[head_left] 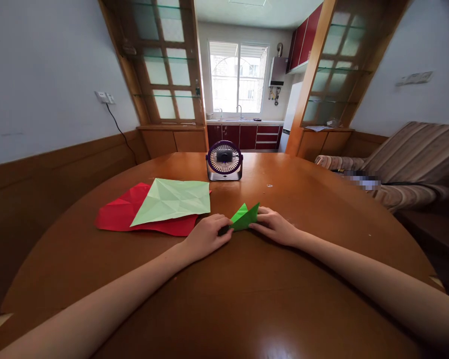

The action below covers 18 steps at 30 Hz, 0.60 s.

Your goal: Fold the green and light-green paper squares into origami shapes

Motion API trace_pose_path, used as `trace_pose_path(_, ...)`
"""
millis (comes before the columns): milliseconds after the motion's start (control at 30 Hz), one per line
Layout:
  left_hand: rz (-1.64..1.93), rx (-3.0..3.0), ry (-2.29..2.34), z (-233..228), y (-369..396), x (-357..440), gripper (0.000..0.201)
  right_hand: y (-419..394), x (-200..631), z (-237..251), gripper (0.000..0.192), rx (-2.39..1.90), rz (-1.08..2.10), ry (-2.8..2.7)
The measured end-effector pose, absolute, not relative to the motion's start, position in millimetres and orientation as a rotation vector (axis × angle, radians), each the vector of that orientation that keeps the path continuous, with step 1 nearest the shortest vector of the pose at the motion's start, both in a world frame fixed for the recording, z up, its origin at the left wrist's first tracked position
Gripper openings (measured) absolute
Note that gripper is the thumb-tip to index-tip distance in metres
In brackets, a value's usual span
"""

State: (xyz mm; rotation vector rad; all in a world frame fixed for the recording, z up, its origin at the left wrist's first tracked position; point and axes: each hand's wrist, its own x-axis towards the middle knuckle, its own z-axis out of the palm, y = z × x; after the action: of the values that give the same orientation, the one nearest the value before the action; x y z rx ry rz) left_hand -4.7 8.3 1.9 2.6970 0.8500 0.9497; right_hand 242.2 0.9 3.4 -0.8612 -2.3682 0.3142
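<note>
A small piece of folded green paper (244,219) stands on the table between my two hands, with two pointed corners sticking up. My left hand (208,233) pinches its left end between thumb and fingers. On the other side, my right hand (272,225) grips the right end, its thumb in front and its fingers behind, partly hidden by the paper. Just beyond my left hand lies a creased light green sheet (175,199). Under that sheet is a creased red paper (115,212).
A small purple desk fan (224,158) stands towards the far side of the round-edged wooden table (247,299). A striped armchair (407,164) is at the right. A black cord (117,124) hangs from a wall socket at the left.
</note>
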Motion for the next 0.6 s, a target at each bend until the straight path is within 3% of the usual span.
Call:
trace_pose_path(267,0.754,1.881,1.147,11,13,-11,0.026,2,238,0,0.028,-1.081,0.396,-2.228)
trace_pose_path(600,0.835,1.936,1.386,16,9,-7,0.027,0,228,-3,0.024,-1.365,0.229,-2.146)
